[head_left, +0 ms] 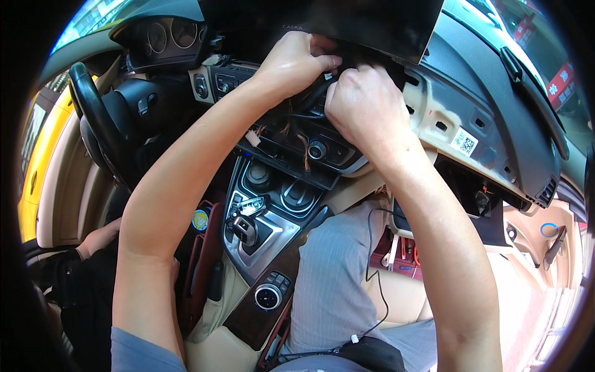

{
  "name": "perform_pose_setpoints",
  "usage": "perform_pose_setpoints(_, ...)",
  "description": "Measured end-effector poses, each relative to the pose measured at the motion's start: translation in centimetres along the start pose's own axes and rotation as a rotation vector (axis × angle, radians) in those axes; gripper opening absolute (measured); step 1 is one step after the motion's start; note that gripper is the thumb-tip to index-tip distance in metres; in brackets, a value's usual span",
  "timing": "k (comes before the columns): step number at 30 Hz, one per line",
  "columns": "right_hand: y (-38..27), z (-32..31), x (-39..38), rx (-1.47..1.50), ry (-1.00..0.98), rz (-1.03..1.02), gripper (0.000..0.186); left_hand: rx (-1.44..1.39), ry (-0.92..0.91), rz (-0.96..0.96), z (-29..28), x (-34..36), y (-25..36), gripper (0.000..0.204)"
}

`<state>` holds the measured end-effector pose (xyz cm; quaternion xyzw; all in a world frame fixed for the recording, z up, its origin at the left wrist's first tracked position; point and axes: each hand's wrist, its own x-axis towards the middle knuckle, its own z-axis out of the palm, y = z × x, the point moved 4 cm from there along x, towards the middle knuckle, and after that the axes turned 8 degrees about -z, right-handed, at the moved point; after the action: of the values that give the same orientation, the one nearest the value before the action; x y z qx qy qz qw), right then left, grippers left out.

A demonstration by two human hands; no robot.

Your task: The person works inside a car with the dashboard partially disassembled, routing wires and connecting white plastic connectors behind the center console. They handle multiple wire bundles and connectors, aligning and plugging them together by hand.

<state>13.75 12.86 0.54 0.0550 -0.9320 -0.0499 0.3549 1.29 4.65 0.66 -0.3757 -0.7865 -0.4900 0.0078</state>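
Forearms [195, 152] up to black dash screen [365, 25]; left hand [290, 61] curled at lower edge, right hand [369, 102] fisted just beside; can't tell what's held.

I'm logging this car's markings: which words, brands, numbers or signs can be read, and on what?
Black screen: pale lettering, legible, not copied here.
Red sign outside: white characters, not copied here.
White sticker: print too small to read.
Gauges, buttons: markings too small to read.
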Motion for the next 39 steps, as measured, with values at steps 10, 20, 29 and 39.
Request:
perform_pose_setpoints(10, -0.3, -2.0, -2.1, 0.08, 0.125, 0.026, 0.025, -0.012, -0.135, -0.009, -1.3, -0.7, 0.5, 0.041)
perform_pose_setpoints(20, 0.9, -1.5, 0.4, 0.174, -0.114, 0.093, 0.033, 0.471, -0.027, 0.397, -1.7, -1.6, 2.4, 0.024)
perform_pose_setpoints(29, 1.1, -1.0, 0.7, 0.295, -0.142, 0.19, 0.041, 0.197, 0.028, -0.055, -2.9, -1.6, -0.6, 0.021)
perform_pose_setpoints(39, 1.6, -0.8, 2.3, 0.424, -0.147, 0.582, 0.042, -0.025, -0.081, -0.14, -2.6, -2.6, 1.0, 0.016)
